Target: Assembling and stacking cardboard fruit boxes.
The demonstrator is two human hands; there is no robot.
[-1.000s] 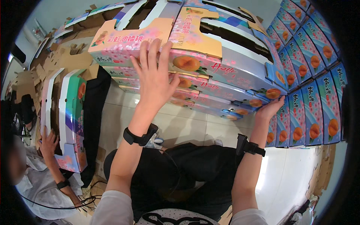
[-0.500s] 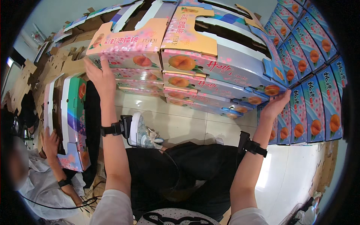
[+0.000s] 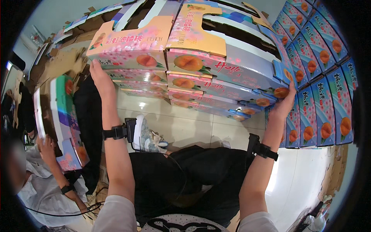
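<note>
- Co-worker's box [image 3: 69, 125], far left: shifted left and leaning a bit more, co-worker's hand [image 3: 47, 150] on its near end.
- Left hand [image 3: 103, 81]: off the front middle, now at the left end of the left peach box [image 3: 133, 60]; fingers extended, not curled, no closed grip visible; fingertip contact can't be told.
- Left and right peach boxes: top of the stack, side by side, between the hands.
- Right hand [image 3: 283, 104]: fingers higher, loosely open against the right end of the right peach box [image 3: 235, 71].
- Upshot: hands now bracket the pair.
- Blue boxes [image 3: 322, 110], far right: stacked, unchanged.
</note>
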